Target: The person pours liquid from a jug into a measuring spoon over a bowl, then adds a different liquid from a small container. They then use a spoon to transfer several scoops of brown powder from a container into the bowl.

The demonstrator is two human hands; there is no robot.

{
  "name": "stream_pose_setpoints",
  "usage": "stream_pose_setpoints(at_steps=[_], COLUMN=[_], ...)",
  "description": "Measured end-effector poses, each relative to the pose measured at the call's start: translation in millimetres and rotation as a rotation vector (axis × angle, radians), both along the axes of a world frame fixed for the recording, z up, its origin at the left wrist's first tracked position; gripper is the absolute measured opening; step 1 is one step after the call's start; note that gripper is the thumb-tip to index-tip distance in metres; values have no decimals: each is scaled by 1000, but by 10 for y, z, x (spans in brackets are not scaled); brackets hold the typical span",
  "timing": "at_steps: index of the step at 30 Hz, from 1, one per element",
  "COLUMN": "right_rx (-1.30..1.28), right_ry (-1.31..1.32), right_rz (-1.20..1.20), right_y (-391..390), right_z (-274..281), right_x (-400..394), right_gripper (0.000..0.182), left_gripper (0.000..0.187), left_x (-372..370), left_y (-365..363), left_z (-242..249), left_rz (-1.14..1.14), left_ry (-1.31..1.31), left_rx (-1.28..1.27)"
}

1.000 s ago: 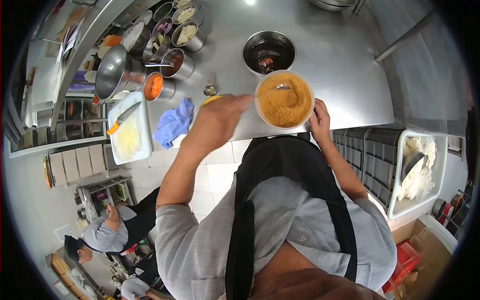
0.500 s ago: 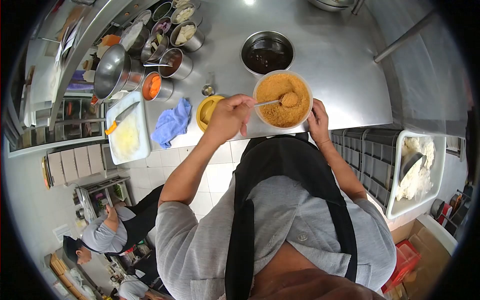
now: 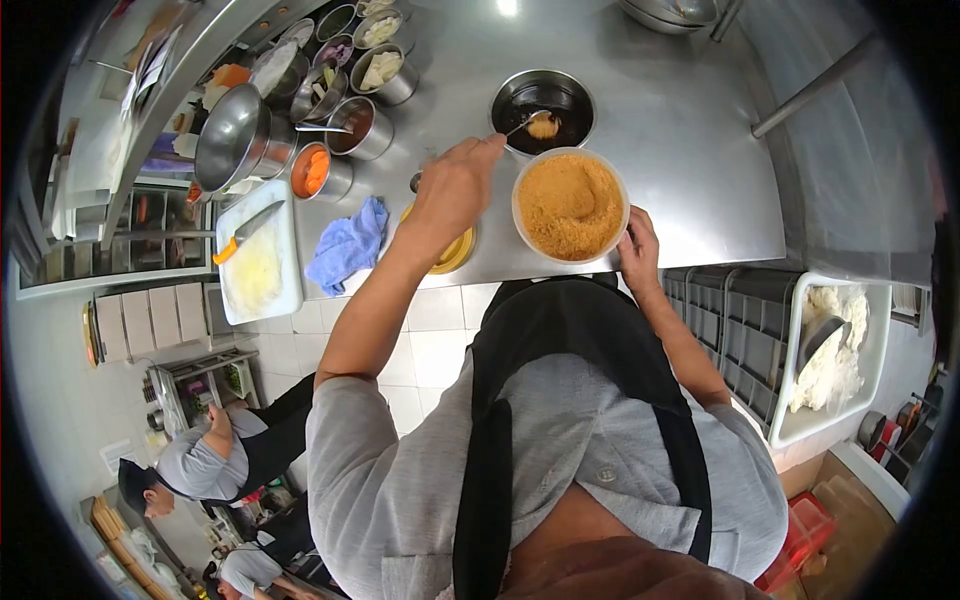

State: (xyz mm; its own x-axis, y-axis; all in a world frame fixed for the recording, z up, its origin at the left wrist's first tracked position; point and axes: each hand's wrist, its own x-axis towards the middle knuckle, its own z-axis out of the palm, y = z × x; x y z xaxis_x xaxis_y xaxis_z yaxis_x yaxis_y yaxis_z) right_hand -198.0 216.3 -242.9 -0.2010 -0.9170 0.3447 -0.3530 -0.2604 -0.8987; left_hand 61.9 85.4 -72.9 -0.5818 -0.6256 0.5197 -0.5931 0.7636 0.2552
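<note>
My left hand [image 3: 455, 190] is closed on the handle of a spoon [image 3: 520, 126]. The spoon's bowl, heaped with golden-brown granules [image 3: 543, 127], is inside a steel pot [image 3: 590, 112] of dark liquid. Directly in front of me stands a round plastic tub [image 3: 522, 238], filled with the same granules and hollowed near the middle. My right hand [image 3: 638, 245] grips the tub's right side, fingers partly hidden by it. A yellow lid [image 3: 458, 254] lies under my left wrist, mostly covered by it.
Left of me are a blue cloth [image 3: 346, 245] and a white cutting board [image 3: 232, 300] with a knife [image 3: 245, 234]. Several steel containers of ingredients, one with orange pieces [image 3: 317, 172], stand behind. A white bin [image 3: 785, 425] is at right. Co-workers [image 3: 205, 460] are at lower left.
My left hand has moved the loaded spoon forward out of the tub and into the pot of dark liquid. My right hand stays at the tub.
</note>
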Motion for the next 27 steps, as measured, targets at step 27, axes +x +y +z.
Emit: stream_pose_setpoints(at_steps=[27], right_rx=[17], right_ry=[-32], right_rz=[-14], right_y=[11], right_z=[-25], right_x=[17], right_gripper=[35], left_gripper=[21], left_x=[198], left_y=[303], left_z=[497], left_rz=[174], left_ry=[672], left_rx=[1375])
